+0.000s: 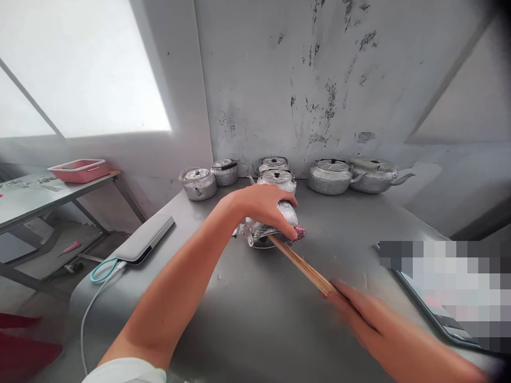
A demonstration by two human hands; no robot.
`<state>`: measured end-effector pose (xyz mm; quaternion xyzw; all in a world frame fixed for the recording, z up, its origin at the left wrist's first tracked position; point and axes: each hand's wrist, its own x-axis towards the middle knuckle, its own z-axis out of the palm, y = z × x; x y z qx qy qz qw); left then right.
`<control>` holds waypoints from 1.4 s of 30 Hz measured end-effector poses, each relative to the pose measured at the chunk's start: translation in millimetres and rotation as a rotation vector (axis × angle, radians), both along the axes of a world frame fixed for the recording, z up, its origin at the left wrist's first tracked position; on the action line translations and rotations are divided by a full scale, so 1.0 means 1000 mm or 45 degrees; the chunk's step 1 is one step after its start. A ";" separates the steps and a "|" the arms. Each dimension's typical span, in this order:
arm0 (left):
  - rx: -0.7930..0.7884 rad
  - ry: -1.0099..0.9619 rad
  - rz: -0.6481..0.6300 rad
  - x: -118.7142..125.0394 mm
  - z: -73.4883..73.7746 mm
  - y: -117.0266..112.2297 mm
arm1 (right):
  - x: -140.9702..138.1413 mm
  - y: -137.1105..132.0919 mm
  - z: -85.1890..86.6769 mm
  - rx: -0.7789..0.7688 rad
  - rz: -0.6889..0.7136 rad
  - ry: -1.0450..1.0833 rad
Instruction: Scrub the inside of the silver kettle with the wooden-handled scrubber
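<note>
My left hand (265,205) is closed over a small silvery kettle (288,214) at the middle of the grey table. The kettle lies tipped over, its mouth turned toward me. A striped cord wrapping (300,232) in pink, black and white shows by my fingertips. My right hand (361,314), partly blurred, grips a bundle of thin wooden sticks (305,266) that look like chopsticks. Their far ends reach the kettle's mouth; how deep they go inside is hidden. Just behind my left hand stands a lidded silver kettle (277,181).
More silver kettles stand along the wall, including one at left (198,186) and one at right (330,176). A power bank (146,242) with a cable lies on the table's left side. A dark-edged tablet-like object (433,314), partly pixelated, is at right. A pink basket (80,173) sits on another table.
</note>
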<state>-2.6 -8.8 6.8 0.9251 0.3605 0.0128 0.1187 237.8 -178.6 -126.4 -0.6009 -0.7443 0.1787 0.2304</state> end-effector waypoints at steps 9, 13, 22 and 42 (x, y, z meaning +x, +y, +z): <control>0.051 0.030 0.076 0.006 0.000 -0.008 | 0.000 -0.011 -0.010 -0.054 -0.140 -0.016; 0.073 0.041 0.085 0.007 0.000 -0.010 | -0.003 -0.013 -0.012 -0.030 -0.135 0.014; 0.038 0.030 0.068 0.006 0.002 -0.008 | -0.030 -0.007 0.030 -0.627 -0.064 0.230; 0.082 0.027 0.167 0.004 -0.004 0.002 | -0.070 0.063 0.044 -0.928 0.133 0.650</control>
